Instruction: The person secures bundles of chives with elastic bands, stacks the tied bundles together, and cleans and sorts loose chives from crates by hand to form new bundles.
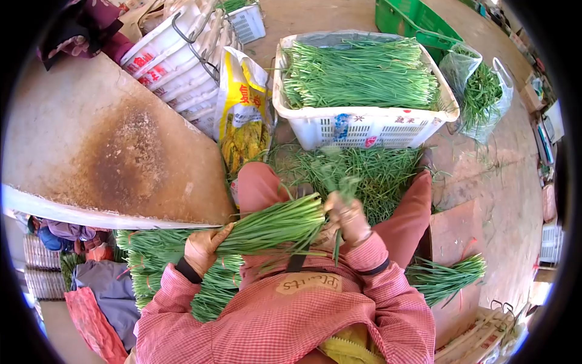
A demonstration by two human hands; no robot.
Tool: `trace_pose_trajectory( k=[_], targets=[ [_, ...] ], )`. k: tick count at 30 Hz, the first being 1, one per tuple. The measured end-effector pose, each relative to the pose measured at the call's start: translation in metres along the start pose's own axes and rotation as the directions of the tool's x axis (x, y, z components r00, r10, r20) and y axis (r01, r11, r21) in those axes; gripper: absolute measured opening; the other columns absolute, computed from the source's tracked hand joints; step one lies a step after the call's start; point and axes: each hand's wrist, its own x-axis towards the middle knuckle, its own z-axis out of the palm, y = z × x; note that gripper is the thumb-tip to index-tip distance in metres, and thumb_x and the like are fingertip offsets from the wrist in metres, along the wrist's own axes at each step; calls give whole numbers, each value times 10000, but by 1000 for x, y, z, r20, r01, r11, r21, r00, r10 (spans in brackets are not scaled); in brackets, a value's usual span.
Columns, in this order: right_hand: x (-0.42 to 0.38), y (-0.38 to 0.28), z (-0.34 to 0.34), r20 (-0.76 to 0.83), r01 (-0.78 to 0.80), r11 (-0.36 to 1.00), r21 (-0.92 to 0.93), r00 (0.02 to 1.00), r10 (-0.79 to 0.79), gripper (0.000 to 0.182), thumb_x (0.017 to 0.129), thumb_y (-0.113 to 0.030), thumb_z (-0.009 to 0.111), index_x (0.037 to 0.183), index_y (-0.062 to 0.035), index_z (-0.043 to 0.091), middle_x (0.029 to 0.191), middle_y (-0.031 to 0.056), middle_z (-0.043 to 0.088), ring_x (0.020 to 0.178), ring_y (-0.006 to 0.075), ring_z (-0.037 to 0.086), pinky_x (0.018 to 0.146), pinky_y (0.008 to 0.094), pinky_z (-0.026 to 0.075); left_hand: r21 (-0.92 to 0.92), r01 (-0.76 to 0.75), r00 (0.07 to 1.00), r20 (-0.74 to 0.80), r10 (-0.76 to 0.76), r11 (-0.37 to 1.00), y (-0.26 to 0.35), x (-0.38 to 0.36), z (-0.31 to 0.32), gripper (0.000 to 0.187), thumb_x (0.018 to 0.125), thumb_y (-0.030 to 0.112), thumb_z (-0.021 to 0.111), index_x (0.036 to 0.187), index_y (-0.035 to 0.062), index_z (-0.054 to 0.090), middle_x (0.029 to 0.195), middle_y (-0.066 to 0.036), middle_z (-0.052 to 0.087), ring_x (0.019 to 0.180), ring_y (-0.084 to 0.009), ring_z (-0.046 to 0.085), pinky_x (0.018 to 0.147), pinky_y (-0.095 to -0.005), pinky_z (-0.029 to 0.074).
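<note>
A thick bunch of garlic chives [276, 223] lies across my lap, its cut ends pointing to the right. My left hand [206, 247] is closed round the leafy part of this bunch. Just past the cut ends, my right hand [348, 219] grips a small tuft of chives [345, 187], smeared by motion at its top. Beneath and between my knees spreads a heap of loose green leaves [376, 173] on the floor. Tied bundles of chives [148, 276] are stacked by my left forearm, partly hidden by it. Another bundle [451, 278] rests at my right side.
A white crate [364, 124] packed with chives stands ahead. Behind it are a green crate [412, 24] and a clear plastic bag [485, 97] of greens. A stained board [54, 139] juts in from the left, near a yellow sack [242, 115] and stacked white crates [167, 67].
</note>
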Motion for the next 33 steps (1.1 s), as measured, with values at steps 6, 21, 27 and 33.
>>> trace_pose_trajectory(
  k=[6,21,27,33],
  targets=[
    [4,-63,-32,-526,-574,-405,-712,818,-234,796,673,-310,717,1309,-100,287,1188,175,464,1096,299,447,901,423,386,362,-166,955,-174,241,917,-23,-1,-8,673,640,11,520,1256,264,426,731,-18,509,601,-193,533,516,-325,449],
    [25,-12,-10,210,-518,618,-591,641,738,476,792,-542,512,678,-82,553,496,-11,441,392,98,348,375,251,299,-658,249,950,310,-46,711,-39,-14,14,585,635,-73,559,1201,52,476,1057,-95,598,949,-154,554,865,-265,413],
    [32,-18,-48,-326,-20,704,710,876,355,387,875,-381,468,587,-124,439,446,-29,360,366,102,316,359,236,297,-748,356,919,388,-65,560,-39,-30,60,609,621,-45,590,1209,57,473,937,-63,628,831,-90,546,781,-235,431],
    [-32,-35,47,-179,-120,946,-301,982,67,338,796,-394,589,733,-63,594,539,44,564,410,103,517,354,194,382,-733,297,932,84,-352,612,14,-42,67,539,686,-63,561,1200,80,488,1038,-125,602,950,-177,587,806,-250,447]
  ],
)
